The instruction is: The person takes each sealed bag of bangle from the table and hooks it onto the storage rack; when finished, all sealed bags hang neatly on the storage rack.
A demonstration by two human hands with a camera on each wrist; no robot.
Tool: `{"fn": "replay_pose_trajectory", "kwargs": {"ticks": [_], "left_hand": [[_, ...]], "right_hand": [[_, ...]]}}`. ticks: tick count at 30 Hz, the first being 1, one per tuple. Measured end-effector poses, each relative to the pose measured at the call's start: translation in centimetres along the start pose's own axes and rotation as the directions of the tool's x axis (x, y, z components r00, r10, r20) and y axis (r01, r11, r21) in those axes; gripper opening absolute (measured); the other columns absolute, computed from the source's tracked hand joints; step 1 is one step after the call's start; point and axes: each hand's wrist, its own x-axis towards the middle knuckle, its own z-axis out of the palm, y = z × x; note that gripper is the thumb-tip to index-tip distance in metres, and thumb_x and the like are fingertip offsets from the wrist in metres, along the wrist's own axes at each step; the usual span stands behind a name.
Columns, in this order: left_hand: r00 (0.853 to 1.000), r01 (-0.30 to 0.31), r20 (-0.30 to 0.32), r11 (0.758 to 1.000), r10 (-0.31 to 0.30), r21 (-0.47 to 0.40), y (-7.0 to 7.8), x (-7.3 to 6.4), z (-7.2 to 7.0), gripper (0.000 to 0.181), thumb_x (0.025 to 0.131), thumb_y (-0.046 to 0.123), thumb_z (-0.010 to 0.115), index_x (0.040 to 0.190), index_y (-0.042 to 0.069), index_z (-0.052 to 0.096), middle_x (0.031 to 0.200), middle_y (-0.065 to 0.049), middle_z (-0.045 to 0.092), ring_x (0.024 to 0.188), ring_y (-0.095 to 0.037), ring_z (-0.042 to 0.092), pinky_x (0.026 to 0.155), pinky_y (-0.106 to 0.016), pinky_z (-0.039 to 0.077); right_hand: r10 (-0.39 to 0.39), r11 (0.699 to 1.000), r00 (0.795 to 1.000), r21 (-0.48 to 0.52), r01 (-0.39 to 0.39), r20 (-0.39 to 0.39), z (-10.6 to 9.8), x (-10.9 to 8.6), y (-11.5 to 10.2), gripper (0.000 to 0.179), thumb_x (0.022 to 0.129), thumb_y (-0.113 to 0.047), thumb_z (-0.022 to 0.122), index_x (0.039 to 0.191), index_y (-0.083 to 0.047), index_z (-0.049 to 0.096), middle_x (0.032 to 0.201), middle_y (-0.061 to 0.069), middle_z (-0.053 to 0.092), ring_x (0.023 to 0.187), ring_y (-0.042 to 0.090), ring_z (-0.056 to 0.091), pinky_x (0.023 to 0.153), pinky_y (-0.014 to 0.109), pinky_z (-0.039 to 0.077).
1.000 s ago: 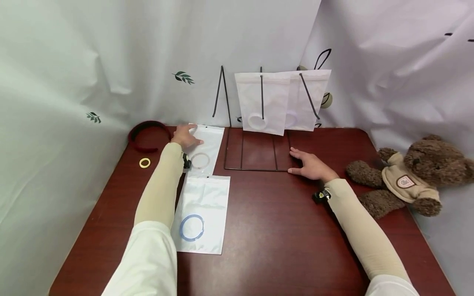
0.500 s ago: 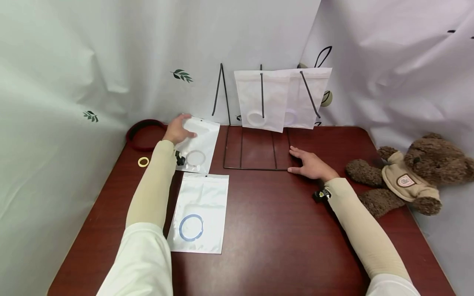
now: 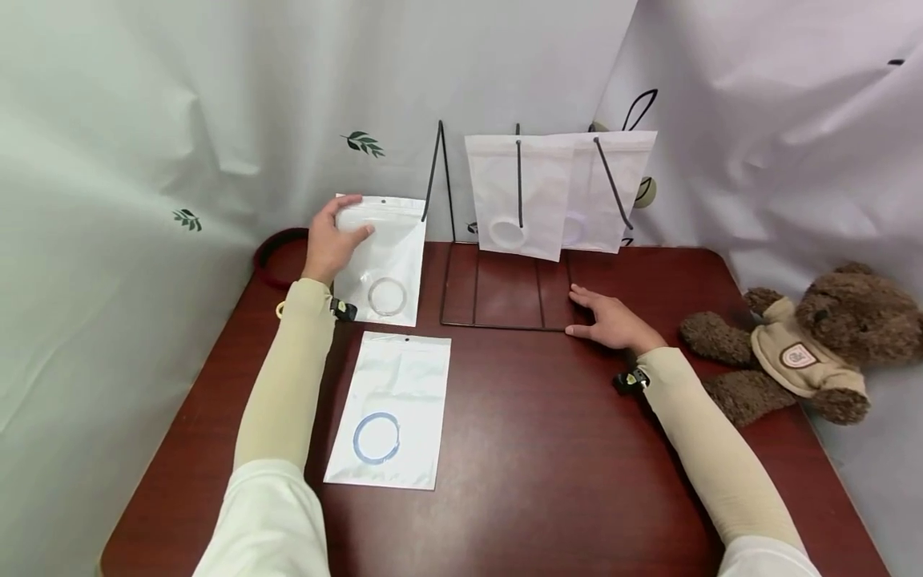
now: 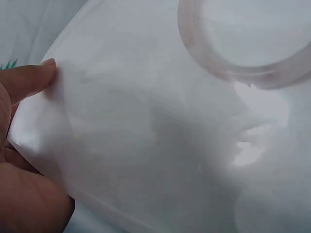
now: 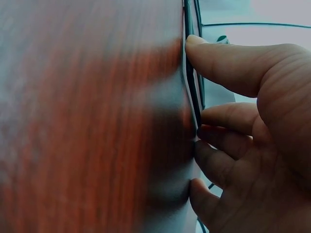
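My left hand (image 3: 333, 244) pinches the left edge of a white zip bag (image 3: 395, 252) with a round hang hole. A pale ring (image 4: 192, 43), probably a bangle, shows through its clear front. The bag is raised and faces me, its upper right corner by the left prong of a black wire rack (image 3: 497, 327). In the left wrist view the thumb lies on the bag's front. My right hand (image 3: 611, 322) rests at the rack base's front right corner, its thumb and fingertips touching the wire, fingers fairly straight. Two bags (image 3: 530, 172) hang on the other prongs.
Nearer me on the table (image 3: 519, 449) lies another white bag (image 3: 411, 377) showing a blue ring. A dark red headband (image 3: 270, 276) and a mostly hidden yellow ring (image 3: 280, 310) are at the left. A brown teddy bear (image 3: 808, 353) leans at the right edge.
My left hand has taken hold of the pale-ring bag and raised its top off the table. The arm has swung left over the yellow ring. My right hand stays at the rack.
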Motion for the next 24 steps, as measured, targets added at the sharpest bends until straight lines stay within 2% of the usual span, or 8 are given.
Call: {"fn": "replay_pose_trajectory", "kwargs": {"ticks": [4, 9, 15, 21, 24], "left_hand": [[0.998, -0.027, -0.052, 0.995, 0.022, -0.095, 0.3, -1.1, -0.3, 0.051, 0.085, 0.018, 0.081, 0.131, 0.032, 0.064, 0.145, 0.002, 0.056, 0.127, -0.012, 0.052, 0.107, -0.034, 0.044], [0.987, -0.140, -0.100, 0.973, 0.123, -0.183, 1.2, -3.2, -1.1, 0.050, 0.084, 0.013, 0.081, 0.130, 0.028, 0.065, 0.137, -0.002, 0.061, 0.112, -0.011, 0.058, 0.091, -0.023, 0.047], [0.956, -0.288, -0.116, 0.929, 0.268, -0.231, 3.3, -5.9, -2.0, 0.045, 0.084, 0.012, 0.080, 0.127, 0.021, 0.068, 0.122, -0.001, 0.067, 0.097, -0.011, 0.064, 0.078, -0.020, 0.053], [0.923, -0.384, -0.118, 0.888, 0.365, -0.253, 5.2, -8.3, -2.1, 0.040, 0.084, 0.004, 0.079, 0.122, 0.011, 0.070, 0.114, 0.002, 0.070, 0.086, -0.009, 0.065, 0.072, -0.019, 0.054], [0.902, -0.432, -0.106, 0.861, 0.419, -0.268, 6.0, -9.4, -1.8, 0.039, 0.082, -0.003, 0.077, 0.120, 0.004, 0.071, 0.112, 0.004, 0.071, 0.084, -0.008, 0.065, 0.072, -0.019, 0.054]], "right_hand": [[-0.003, 1.000, 1.000, 0.012, 0.003, 0.004, 0.2, -0.1, 0.0, 0.084, 0.092, -0.039, 0.072, 0.156, -0.002, 0.033, 0.166, 0.019, 0.025, 0.153, 0.039, 0.024, 0.121, 0.056, 0.026], [-0.002, 1.000, 1.000, 0.017, 0.002, 0.011, 0.0, -0.3, -0.5, 0.083, 0.092, -0.037, 0.072, 0.155, -0.001, 0.033, 0.165, 0.018, 0.025, 0.153, 0.040, 0.023, 0.120, 0.056, 0.026], [-0.009, 1.000, 1.000, 0.002, 0.008, 0.026, -0.1, -0.3, -0.9, 0.081, 0.092, -0.035, 0.072, 0.155, 0.000, 0.034, 0.165, 0.018, 0.026, 0.153, 0.040, 0.024, 0.120, 0.057, 0.026], [-0.016, 1.000, 0.999, -0.017, 0.016, 0.030, -0.1, -0.1, -0.9, 0.081, 0.092, -0.034, 0.073, 0.155, 0.000, 0.034, 0.165, 0.019, 0.027, 0.153, 0.039, 0.024, 0.120, 0.056, 0.027], [-0.019, 1.000, 0.999, -0.015, 0.019, 0.030, -0.1, 0.0, -0.8, 0.081, 0.092, -0.034, 0.073, 0.155, 0.000, 0.034, 0.165, 0.019, 0.027, 0.153, 0.040, 0.024, 0.120, 0.056, 0.027]]}}
